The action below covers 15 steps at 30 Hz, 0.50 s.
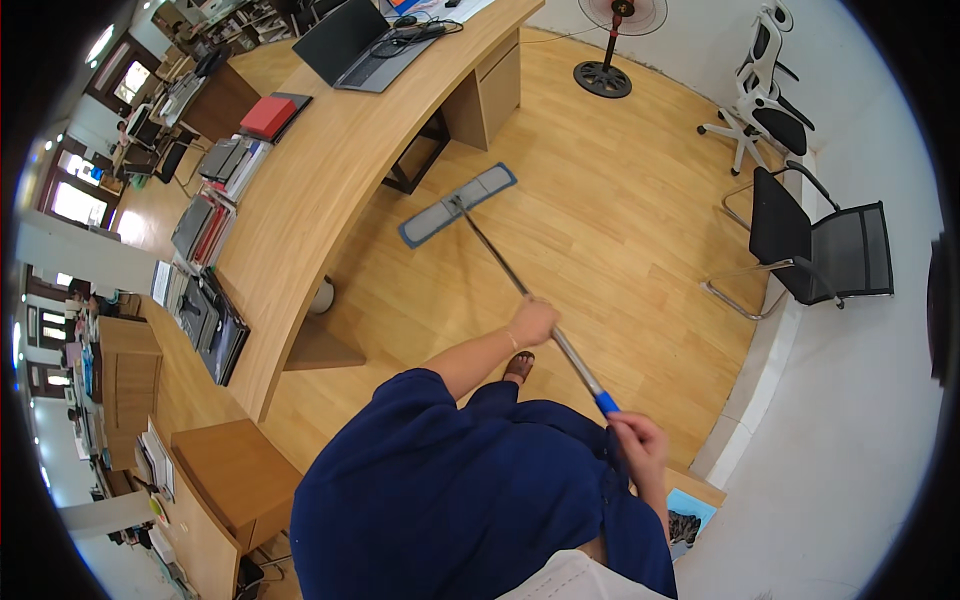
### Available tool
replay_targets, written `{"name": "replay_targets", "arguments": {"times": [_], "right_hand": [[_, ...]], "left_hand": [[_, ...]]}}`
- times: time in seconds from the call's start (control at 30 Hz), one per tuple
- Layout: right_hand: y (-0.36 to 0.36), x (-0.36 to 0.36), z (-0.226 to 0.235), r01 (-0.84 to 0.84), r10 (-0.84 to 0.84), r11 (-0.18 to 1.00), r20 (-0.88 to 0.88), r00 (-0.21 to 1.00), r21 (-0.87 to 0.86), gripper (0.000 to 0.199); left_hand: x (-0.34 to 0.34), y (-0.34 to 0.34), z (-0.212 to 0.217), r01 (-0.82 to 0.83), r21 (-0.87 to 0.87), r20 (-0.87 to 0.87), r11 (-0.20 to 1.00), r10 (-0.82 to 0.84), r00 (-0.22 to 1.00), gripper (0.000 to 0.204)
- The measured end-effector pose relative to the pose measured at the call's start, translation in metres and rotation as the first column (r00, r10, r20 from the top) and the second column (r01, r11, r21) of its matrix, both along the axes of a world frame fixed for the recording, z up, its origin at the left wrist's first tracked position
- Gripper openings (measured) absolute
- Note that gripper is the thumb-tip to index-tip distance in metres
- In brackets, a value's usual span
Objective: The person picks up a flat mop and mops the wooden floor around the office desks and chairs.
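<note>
A flat floor mop [509, 266] slants from my body out to the wooden floor, its long metal pole ending in a blue grip. My left hand [534, 322] is wrapped round the middle of the pole. Close to my body, my right hand [641, 441] closes on the upper end, at the blue grip. The mop's wide grey head with a blue edge [430, 222] lies flat on the floor, beside the open underside of the long desk [350, 175]. One sandalled foot [520, 366] shows below my left hand.
A laptop [365, 55], cables, a red box [268, 117] and folders sit on the desk. A standing fan [604, 78] is at the far side. Two chairs, one black [800, 235] and one white-framed [755, 125], stand along the right wall. A wooden cabinet [235, 480] is at the lower left.
</note>
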State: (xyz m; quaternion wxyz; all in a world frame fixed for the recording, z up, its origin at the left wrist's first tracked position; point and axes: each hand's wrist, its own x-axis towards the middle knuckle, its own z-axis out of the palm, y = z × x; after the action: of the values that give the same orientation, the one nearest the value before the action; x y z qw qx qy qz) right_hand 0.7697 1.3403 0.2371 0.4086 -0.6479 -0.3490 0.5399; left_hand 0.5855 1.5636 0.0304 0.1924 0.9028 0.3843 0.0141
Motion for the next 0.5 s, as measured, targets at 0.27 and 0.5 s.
{"name": "replay_targets", "arguments": {"times": [0.27,0.5], "right_hand": [[-0.192,0.109,0.129,0.084,-0.114,0.984,0.195,0.974,0.154,0.032],[-0.306,0.134,0.206,0.044,-0.046,0.999,0.234,0.971,0.017,0.041]], "left_hand": [[0.126,-0.165,0.082,0.478,-0.224,0.283,0.849,-0.413,0.866,0.020],[0.183,-0.278,0.127,0.719,-0.370,0.420,0.588,-0.585,0.694,0.025]]}}
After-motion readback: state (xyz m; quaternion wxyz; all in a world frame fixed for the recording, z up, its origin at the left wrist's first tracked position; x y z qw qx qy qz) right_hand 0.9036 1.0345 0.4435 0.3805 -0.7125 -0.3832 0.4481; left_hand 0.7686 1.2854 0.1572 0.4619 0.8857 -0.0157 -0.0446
